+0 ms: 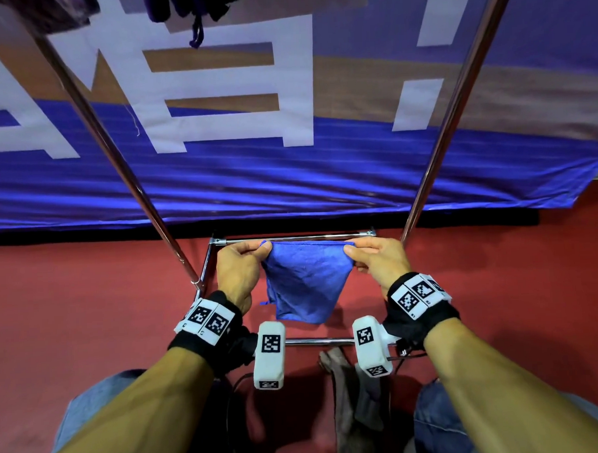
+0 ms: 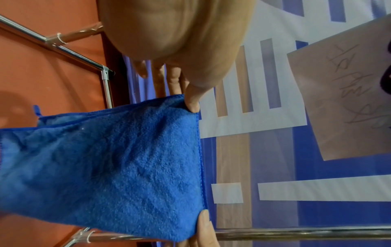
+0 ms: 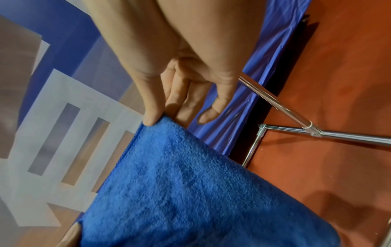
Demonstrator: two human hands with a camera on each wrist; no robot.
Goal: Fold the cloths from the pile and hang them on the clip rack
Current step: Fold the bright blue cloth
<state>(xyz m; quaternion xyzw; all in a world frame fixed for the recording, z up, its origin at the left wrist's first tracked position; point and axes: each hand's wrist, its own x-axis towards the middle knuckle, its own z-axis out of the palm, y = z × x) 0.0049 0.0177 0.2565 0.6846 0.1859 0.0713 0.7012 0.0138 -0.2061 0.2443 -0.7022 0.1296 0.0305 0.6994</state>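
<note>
A blue terry cloth [image 1: 302, 284] hangs doubled between my two hands, its top edge pulled taut and its lower part sagging to a point. My left hand [image 1: 254, 250] pinches the top left corner between thumb and fingers; the left wrist view shows the cloth [image 2: 118, 167] under that thumb [image 2: 191, 100]. My right hand [image 1: 355, 249] pinches the top right corner, seen close in the right wrist view as a thumb [image 3: 151, 115] on the cloth [image 3: 190, 192]. The chrome rack frame [image 1: 291, 238] stands around the cloth, on the floor. Dark items [image 1: 192, 8] hang at the top edge of the head view.
Two slanted chrome poles [image 1: 116, 155] [image 1: 453, 106] rise on either side of my hands. A blue banner [image 1: 288, 178] with white letters covers the wall behind. A grey cloth [image 1: 357, 405] lies on the red floor [image 1: 88, 304] between my knees, below the rack's near bar [image 1: 318, 342].
</note>
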